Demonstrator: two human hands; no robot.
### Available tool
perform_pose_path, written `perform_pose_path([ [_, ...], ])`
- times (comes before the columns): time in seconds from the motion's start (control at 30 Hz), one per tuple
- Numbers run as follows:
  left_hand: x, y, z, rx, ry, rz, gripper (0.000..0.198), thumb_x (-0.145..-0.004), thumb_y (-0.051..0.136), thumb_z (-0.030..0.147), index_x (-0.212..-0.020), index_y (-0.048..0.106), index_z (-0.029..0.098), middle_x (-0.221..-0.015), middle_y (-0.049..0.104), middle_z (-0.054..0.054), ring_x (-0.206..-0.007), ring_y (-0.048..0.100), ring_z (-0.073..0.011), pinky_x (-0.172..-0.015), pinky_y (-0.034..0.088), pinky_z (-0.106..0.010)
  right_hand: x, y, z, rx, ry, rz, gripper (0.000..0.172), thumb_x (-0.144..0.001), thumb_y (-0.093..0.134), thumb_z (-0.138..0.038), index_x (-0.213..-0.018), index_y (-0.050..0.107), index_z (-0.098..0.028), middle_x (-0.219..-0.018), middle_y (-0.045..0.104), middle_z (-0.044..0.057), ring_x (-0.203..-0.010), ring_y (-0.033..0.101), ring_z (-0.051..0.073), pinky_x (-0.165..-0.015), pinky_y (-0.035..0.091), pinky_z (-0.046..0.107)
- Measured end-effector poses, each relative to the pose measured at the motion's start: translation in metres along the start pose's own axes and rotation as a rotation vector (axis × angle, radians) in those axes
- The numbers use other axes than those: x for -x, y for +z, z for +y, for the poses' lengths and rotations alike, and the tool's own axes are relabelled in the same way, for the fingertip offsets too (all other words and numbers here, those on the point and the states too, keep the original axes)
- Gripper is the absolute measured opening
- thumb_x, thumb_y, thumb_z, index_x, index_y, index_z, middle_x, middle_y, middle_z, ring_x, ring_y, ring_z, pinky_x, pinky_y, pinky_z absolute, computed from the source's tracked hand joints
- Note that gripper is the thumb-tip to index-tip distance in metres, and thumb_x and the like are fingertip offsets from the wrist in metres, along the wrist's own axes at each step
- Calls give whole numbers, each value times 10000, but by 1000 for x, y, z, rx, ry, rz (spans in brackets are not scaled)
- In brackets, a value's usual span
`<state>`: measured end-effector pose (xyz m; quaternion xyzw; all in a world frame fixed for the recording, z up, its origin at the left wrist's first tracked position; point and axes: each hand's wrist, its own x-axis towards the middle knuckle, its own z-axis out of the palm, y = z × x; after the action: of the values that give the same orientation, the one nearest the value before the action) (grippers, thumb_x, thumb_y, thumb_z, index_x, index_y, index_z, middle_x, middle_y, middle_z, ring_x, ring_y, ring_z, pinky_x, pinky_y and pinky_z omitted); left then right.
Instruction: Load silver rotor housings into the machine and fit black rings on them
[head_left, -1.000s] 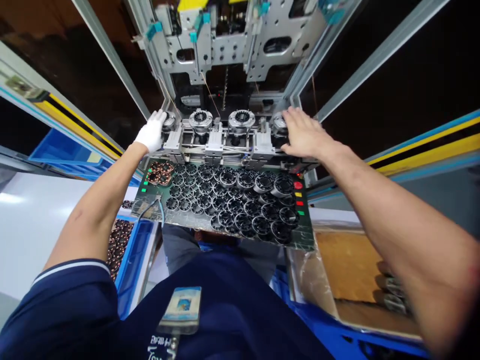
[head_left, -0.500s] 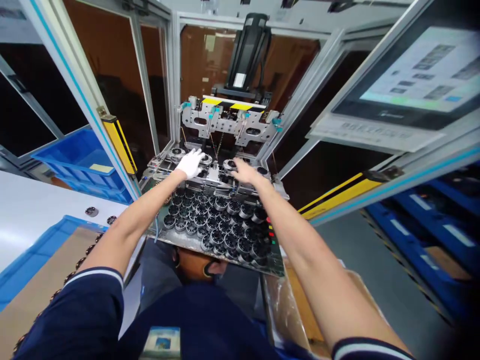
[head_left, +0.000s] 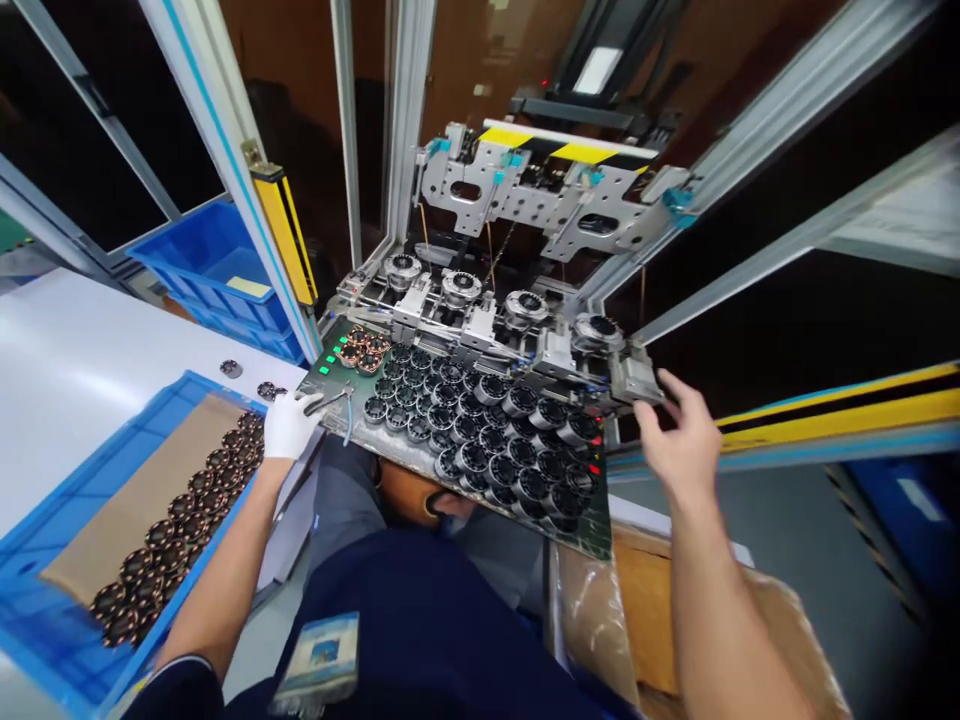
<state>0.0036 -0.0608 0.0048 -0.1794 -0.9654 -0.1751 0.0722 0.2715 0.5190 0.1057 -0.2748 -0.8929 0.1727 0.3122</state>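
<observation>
The white-gloved left hand (head_left: 291, 425) is held at the left edge of the green worktop (head_left: 598, 535), where a handle of the pliers (head_left: 348, 395) is met by its fingers; whether that handle is pinched cannot be told. The pliers are laid near the worktop's front left corner, beside rows of black rings (head_left: 472, 457), with a small cluster of copper coils (head_left: 364, 350) set behind them. The bare right hand (head_left: 679, 430) is raised beyond the worktop's right side, its fingers spread and the thumb held apart, just beside the metal block (head_left: 634, 376) at the end of the machine; whether the block is touched cannot be made out. Four round holders (head_left: 461, 287) are lined up behind the rings, below a perforated metal plate (head_left: 525, 200). At the left, more coils are lined up in a blue tray (head_left: 30, 600), beside a cardboard sheet (head_left: 142, 480).
</observation>
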Motion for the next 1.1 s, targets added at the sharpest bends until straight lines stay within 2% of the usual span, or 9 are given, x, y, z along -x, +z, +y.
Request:
perform_pose_path([
  [0.1,1,2,-17,-29,-25,-74,393,-1085,614,449,-1271,901,255,-1233,825,-158,-1139,720,-362,-999,573,-453,83,10,21,-28,155,70,571,-1148,551,-716,-1548,663,-323,-1445,743,152,-1234,762,312,-1113,653,575],
  [0.23,-11,-10,-33,-59,-31,-110,467,-1098,550,498,-1292,893,248,-1222,824,-154,-1114,744,-358,-1000,586,-462,168,33,39,-13,264,35,503,-1131,688,-603,-1429,711,-198,-1361,751,132,-1212,756,293,-1078,664,553],
  [0.37,-20,-27,-37,-78,-25,-97,529,-1068,487,553,-1232,875,232,-1174,814,-147,-1106,753,-386,-1024,626,-552,202,51,42,8,281,-14,442,-1117,754,-477,-1450,708,-189,-1502,701,136,-1391,691,320,-1199,604,590],
  [0.5,-10,-37,-22,-25,-58,29,628,-1062,438,662,-1389,789,257,-1334,777,-141,-1280,711,-458,-1123,589,-758,206,56,49,34,280,-6,414,-1129,741,-453,-1475,709,-228,-1582,660,139,-1437,661,319,-1235,583,588],
  [0.63,51,-24,10,171,-152,231,633,-1080,461,619,-1543,683,249,-1556,662,-180,-1567,564,-426,-1362,444,-708,210,55,52,55,253,14,431,-1118,757,-452,-1463,709,-199,-1559,671,139,-1430,668,327,-1226,585,602],
  [0.73,125,11,49,361,-213,271,629,-1065,442,514,-1645,565,305,-1606,559,-200,-1661,487,-401,-1410,395,-706,213,55,56,68,228,22,403,-1130,737,-457,-1444,719,-206,-1543,684,136,-1428,670,318,-1239,576,596],
  [0.8,177,44,80,457,-216,199,632,-1035,450,541,-1647,549,416,-1580,553,-197,-1652,501,-415,-1396,426,-698,212,56,61,77,221,24,407,-1132,731,-468,-1441,718,-203,-1539,685,137,-1437,664,321,-1250,564,602],
  [0.93,252,100,123,648,-135,-122,450,-978,503,555,-1364,727,498,-1393,714,-193,-1411,743,-400,-1238,611,-595,203,60,67,85,194,10,429,-1131,714,-519,-1417,725,-199,-1540,682,143,-1441,656,323,-1260,545,606],
  [1.1,255,116,101,728,-82,-301,381,-977,508,590,-1230,768,475,-1377,767,-189,-1394,771,-362,-1221,623,-518,221,34,69,91,157,46,570,-1114,556,-626,-1488,699,-220,-1512,721,173,-1412,693,351,-1271,544,597],
])
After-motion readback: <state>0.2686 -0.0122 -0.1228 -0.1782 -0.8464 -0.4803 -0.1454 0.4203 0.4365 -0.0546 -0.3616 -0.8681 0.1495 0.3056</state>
